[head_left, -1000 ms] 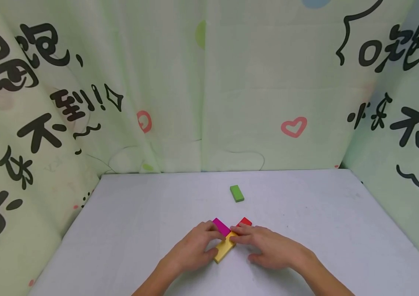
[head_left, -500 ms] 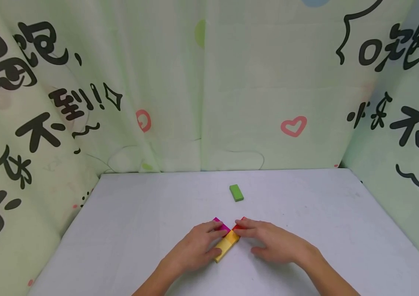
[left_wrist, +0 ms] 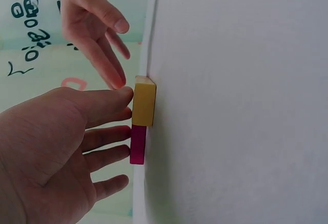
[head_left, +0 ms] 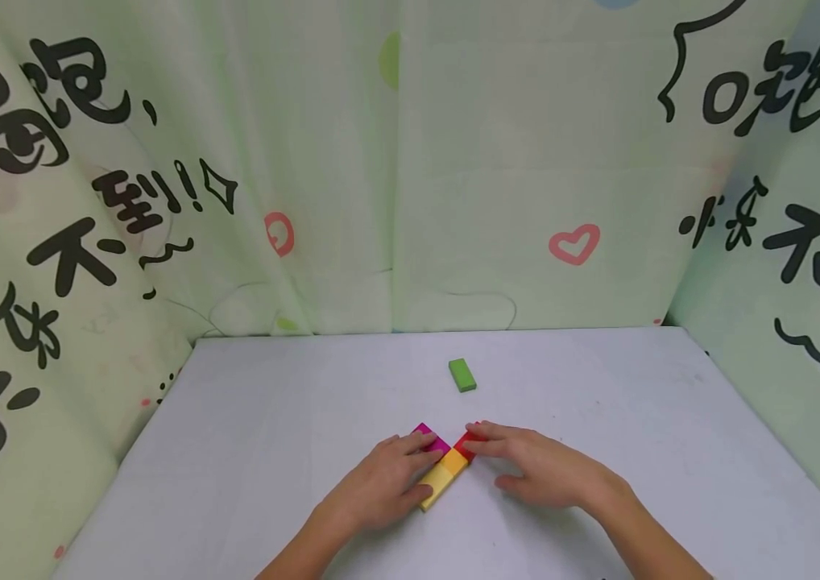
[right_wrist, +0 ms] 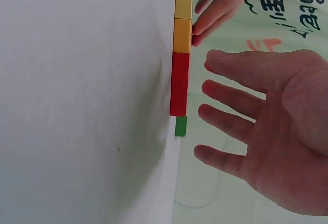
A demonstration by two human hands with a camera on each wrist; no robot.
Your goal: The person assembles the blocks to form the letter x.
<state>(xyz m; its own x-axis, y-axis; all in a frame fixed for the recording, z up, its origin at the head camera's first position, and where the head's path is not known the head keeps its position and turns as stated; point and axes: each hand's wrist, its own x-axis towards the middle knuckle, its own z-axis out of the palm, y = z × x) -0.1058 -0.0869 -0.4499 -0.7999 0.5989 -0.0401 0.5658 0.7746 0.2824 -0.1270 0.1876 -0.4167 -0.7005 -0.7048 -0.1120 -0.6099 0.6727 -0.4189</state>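
Observation:
Small rectangular blocks lie together on the table, forming a V in the head view. A yellow block (head_left: 435, 488) and an orange block (head_left: 455, 461) run in line with a red block (head_left: 464, 445). The magenta block (left_wrist: 138, 146) branches off to the left. My left hand (head_left: 386, 481) has its fingers extended over the magenta block, with the thumb at the yellow one. My right hand (head_left: 544, 466) reaches its index and middle fingertips over the red block, its thumb held apart. In the right wrist view the right fingers (right_wrist: 225, 112) are spread and relaxed.
A green block (head_left: 462, 375) lies alone farther back on the white table (head_left: 294, 403). Behind the table's far edge hangs a pale green curtain (head_left: 475, 177) with black lettering, which also closes in both sides.
My right fingertips have shifted from the orange block up and right onto the red one, exposing more orange. My left fingers have spread further over the magenta block. The green block stays put.

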